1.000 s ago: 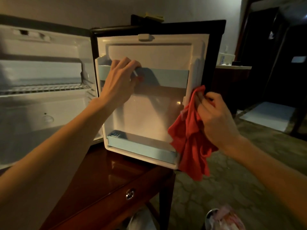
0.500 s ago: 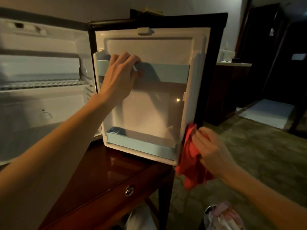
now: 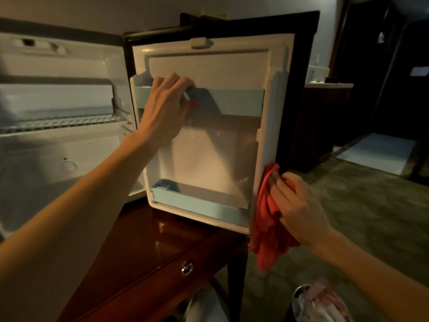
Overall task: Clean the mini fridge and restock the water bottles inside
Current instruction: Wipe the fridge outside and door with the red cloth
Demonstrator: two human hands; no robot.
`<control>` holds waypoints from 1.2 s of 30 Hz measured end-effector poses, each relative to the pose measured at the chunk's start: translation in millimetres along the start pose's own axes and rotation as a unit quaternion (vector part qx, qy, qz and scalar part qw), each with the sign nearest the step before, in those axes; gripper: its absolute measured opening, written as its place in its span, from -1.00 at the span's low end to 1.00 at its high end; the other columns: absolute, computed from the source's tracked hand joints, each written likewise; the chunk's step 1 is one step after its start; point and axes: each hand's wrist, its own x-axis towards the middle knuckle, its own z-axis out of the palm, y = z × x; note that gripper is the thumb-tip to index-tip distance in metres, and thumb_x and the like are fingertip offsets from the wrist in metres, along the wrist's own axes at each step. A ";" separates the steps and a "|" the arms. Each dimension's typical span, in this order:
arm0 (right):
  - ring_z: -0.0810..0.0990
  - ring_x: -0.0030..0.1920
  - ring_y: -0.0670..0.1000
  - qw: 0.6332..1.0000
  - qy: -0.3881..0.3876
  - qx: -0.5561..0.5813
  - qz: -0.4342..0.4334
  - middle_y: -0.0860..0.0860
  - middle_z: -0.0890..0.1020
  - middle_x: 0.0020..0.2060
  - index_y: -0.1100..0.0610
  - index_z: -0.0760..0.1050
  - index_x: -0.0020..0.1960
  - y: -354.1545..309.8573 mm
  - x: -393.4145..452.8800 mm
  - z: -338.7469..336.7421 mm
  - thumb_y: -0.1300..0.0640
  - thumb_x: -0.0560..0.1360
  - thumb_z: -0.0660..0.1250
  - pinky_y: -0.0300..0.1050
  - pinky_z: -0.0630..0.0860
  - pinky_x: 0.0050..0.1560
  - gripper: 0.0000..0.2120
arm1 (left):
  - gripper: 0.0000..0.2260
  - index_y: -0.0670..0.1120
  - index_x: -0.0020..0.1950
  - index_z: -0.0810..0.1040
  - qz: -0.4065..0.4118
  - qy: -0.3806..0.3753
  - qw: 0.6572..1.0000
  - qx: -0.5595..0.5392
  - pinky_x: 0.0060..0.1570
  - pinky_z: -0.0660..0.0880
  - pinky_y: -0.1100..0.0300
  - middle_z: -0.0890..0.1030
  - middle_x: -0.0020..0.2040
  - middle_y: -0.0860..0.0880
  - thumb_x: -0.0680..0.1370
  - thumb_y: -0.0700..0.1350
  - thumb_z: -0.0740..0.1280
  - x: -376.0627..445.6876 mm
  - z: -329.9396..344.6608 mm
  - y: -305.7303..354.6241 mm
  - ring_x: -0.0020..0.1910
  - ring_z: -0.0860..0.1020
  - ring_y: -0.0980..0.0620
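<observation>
The mini fridge stands open on a wooden table, its white interior (image 3: pixel 58 159) at the left with a wire shelf. Its door (image 3: pixel 209 66) swings out toward me, showing a white liner with two pale blue shelf rails. My left hand (image 3: pixel 166 108) grips the upper blue rail (image 3: pixel 232 102), fingers curled over its top edge. My right hand (image 3: pixel 294 205) holds a red cloth (image 3: pixel 267 231) and presses it against the lower right edge of the door. The cloth hangs down past the door's bottom corner. No water bottles are in view.
The dark wooden table (image 3: pixel 139 263) with a drawer knob (image 3: pixel 186 267) carries the fridge. A bin with rubbish (image 3: pixel 320 303) sits on the carpet at the bottom right. A dark counter (image 3: pixel 325 112) stands behind the door, and a dim doorway opens at the far right.
My right hand with the red cloth has slid down the door's right edge from mid-height to near the bottom corner. My left hand has kept its grip on the upper rail.
</observation>
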 end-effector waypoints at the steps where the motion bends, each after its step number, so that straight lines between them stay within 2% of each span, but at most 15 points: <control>1: 0.46 0.15 0.26 1.000 0.014 -0.002 -0.006 0.27 0.58 0.18 0.39 0.49 0.24 2.8 3.7 -6.7 0.26 0.60 0.05 0.14 0.51 0.17 -0.65 | -0.69 -0.11 0.18 0.50 0.003 0.001 1.000 0.002 0.05 0.40 0.03 0.51 0.13 -0.14 0.55 0.01 0.17 -0.5 -0.2 -1.3 0.08 0.41 -0.16; 4: 0.50 0.13 0.29 0.998 0.054 0.002 0.017 0.30 0.59 0.12 0.43 0.48 0.22 20.7 42.0 -35.2 0.29 0.60 -0.15 0.21 0.51 0.12 -0.53 | -0.69 -0.12 0.18 0.51 0.008 0.004 1.000 0.004 0.05 0.41 0.00 0.51 0.12 -0.16 0.55 0.01 0.17 -1.8 -0.7 -1.6 0.07 0.41 -0.18; 6: 0.44 0.13 0.27 0.995 0.092 -0.020 0.042 0.30 0.58 0.12 0.41 0.47 0.19 40.5 84.3 -57.3 0.33 0.54 -0.06 0.19 0.50 0.11 -0.59 | -0.74 -0.13 0.18 0.51 0.008 0.003 1.000 0.008 0.06 0.40 0.00 0.51 0.12 -0.17 0.56 -0.04 0.23 -0.7 -0.8 1.0 0.07 0.41 -0.18; 8: 0.39 0.14 0.26 0.989 0.125 -0.056 0.052 0.28 0.54 0.22 0.39 0.44 0.26 59.4 125.7 -82.1 0.33 0.54 0.00 0.17 0.46 0.14 -0.61 | -0.77 -0.13 0.18 0.52 0.012 0.008 1.000 0.008 0.04 0.39 0.00 0.52 0.11 -0.17 0.56 -0.09 0.28 0.1 -0.5 2.2 0.06 0.41 -0.18; 12: 0.34 0.18 0.22 0.987 0.132 -0.080 0.047 0.20 0.52 0.26 0.33 0.42 0.29 82.5 169.6 -111.6 0.30 0.53 0.09 0.15 0.43 0.08 -0.64 | -0.78 -0.16 0.17 0.54 0.027 0.018 0.999 0.008 0.03 0.38 -0.02 0.53 0.08 -0.19 0.55 -0.14 0.34 1.9 2.7 1.3 0.05 0.42 -0.21; 15: 0.32 0.18 0.20 0.989 0.123 -0.068 0.041 0.16 0.52 0.26 0.29 0.44 0.28 88.1 174.2 -112.6 0.34 0.48 0.13 0.17 0.45 0.05 -0.62 | -0.79 -0.16 0.16 0.55 0.031 0.023 0.999 0.007 0.04 0.35 0.01 0.54 0.08 -0.19 0.55 -0.13 0.35 4.7 6.2 2.3 0.04 0.42 -0.21; 20: 0.34 0.19 0.19 0.988 0.141 -0.054 0.034 0.15 0.53 0.26 0.29 0.41 0.33 87.1 176.9 -114.5 0.18 0.58 0.01 0.15 0.43 0.05 -0.60 | -0.78 -0.15 0.19 0.53 0.047 0.032 0.998 0.016 0.04 0.36 0.08 0.53 0.12 -0.16 0.56 -0.17 0.37 -0.1 7.6 -3.3 0.06 0.42 -0.17; 23: 0.34 0.22 0.21 0.990 0.119 -0.080 0.013 0.14 0.51 0.29 0.28 0.40 0.34 82.6 188.0 -126.2 0.17 0.52 -0.05 0.15 0.40 0.08 -0.52 | -0.79 -0.15 0.20 0.53 0.047 0.038 0.998 0.017 0.03 0.36 0.09 0.53 0.12 -0.16 0.57 -0.17 0.36 -1.1 5.3 -3.9 0.06 0.42 -0.16; 27: 0.36 0.23 0.22 0.989 0.056 -0.136 -0.025 0.13 0.54 0.20 0.26 0.45 0.25 75.7 200.5 -136.2 0.28 0.40 0.17 0.16 0.38 0.09 -0.58 | -0.78 -0.16 0.20 0.53 0.040 0.032 0.999 0.012 0.01 0.38 0.08 0.54 0.12 -0.16 0.57 -0.19 0.36 0.2 5.0 -1.4 0.05 0.42 -0.17; 30: 0.38 0.22 0.22 0.989 0.035 -0.145 -0.022 0.12 0.56 0.17 0.23 0.47 0.25 76.2 200.1 -141.3 0.29 0.38 0.24 0.15 0.38 0.11 -0.58 | -0.78 -0.16 0.20 0.53 0.046 0.025 0.999 0.011 0.02 0.43 0.03 0.54 0.12 -0.17 0.57 -0.19 0.37 0.3 4.8 -1.7 0.06 0.43 -0.18; 33: 0.39 0.19 0.22 0.990 0.065 -0.128 -0.007 0.08 0.56 0.22 0.20 0.47 0.26 84.8 185.2 -142.1 0.32 0.41 0.21 0.14 0.41 0.05 -0.58 | -0.79 -0.16 0.19 0.54 0.045 0.026 0.999 0.008 0.01 0.45 0.00 0.55 0.12 -0.17 0.57 -0.19 0.38 -0.3 2.5 -3.9 0.05 0.44 -0.18; 36: 0.40 0.14 0.23 0.989 0.095 -0.113 0.008 0.11 0.56 0.25 0.24 0.48 0.25 86.0 164.7 -136.5 0.31 0.38 0.06 0.12 0.43 -0.01 -0.53 | -0.80 -0.16 0.20 0.54 0.040 0.030 0.999 0.008 0.01 0.45 0.00 0.55 0.13 -0.17 0.58 -0.18 0.36 -2.8 1.2 -4.3 0.06 0.44 -0.18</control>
